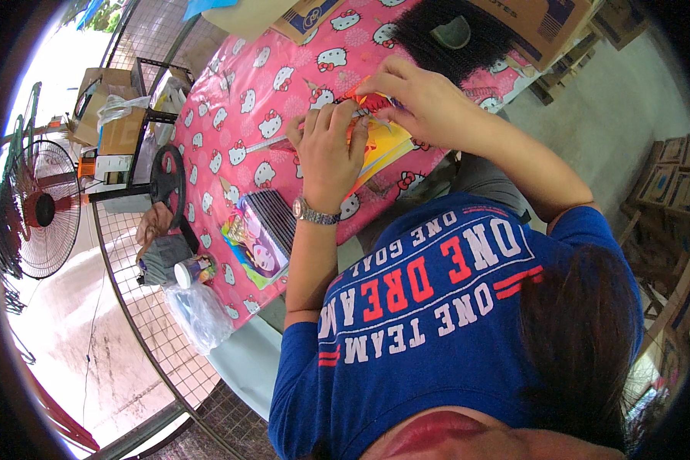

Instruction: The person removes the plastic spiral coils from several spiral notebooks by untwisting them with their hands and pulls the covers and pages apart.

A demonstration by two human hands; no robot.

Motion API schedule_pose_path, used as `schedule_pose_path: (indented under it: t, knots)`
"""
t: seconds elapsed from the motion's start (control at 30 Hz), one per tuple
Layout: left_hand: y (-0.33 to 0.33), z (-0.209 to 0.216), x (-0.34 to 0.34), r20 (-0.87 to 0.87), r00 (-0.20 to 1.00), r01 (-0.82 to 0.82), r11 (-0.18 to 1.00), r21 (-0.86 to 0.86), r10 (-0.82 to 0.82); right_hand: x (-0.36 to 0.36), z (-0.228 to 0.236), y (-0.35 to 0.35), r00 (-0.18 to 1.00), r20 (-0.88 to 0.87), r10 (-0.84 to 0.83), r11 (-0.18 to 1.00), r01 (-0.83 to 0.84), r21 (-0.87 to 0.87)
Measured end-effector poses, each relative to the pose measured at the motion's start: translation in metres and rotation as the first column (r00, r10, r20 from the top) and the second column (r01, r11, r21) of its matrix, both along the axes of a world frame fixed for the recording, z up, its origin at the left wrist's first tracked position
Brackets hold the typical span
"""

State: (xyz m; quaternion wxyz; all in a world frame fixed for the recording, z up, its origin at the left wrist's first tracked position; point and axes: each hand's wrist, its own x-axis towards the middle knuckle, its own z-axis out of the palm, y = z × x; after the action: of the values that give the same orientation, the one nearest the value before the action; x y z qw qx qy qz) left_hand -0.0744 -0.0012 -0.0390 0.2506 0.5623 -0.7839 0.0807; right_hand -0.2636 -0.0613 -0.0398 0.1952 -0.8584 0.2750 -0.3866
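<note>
A yellow notebook with an orange-red part lies on the table's near edge under both my hands. My left hand, a watch on its wrist, is closed over the notebook's left edge, thumb on top. At its far edge, my right hand has its fingers bent together in a pinch; dark marks like a binding coil show there, but what the fingers hold is too small to make out. From under my left fingers a thin greyish strip runs left. A stack of notebooks with black spiral bindings and a colourful cover sits left of my left forearm.
A pink cartoon-cat cloth covers the table. Black thin strands, likely binding coils, lie at the far right beside a cardboard box. A jar and plastic bag sit at the left edge; a fan stands beyond.
</note>
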Motion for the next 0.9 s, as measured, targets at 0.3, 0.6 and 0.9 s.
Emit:
schedule_pose_path:
  t: [0.3, 0.6, 0.9]
  knots:
    - [0.004, -0.001, 0.008, -0.019, 0.999, 0.036, 0.998, 0.048, -0.035, 0.007, 0.009, -0.009, 0.967, 0.005, 0.253, 0.853, -0.225, 0.471]
    - [0.012, -0.011, 0.016, -0.103, 0.994, -0.017, 0.998, 0.058, 0.023, -0.053, -0.141, -0.167, 0.437, -0.597, -0.672, 0.629, 0.763, -0.149]
    - [0.021, -0.036, 0.019, -0.205, 0.953, -0.257, 0.953, -0.160, 0.223, -0.013, -0.054, -0.118, 0.976, 0.142, 0.163, 0.821, -0.214, 0.529]
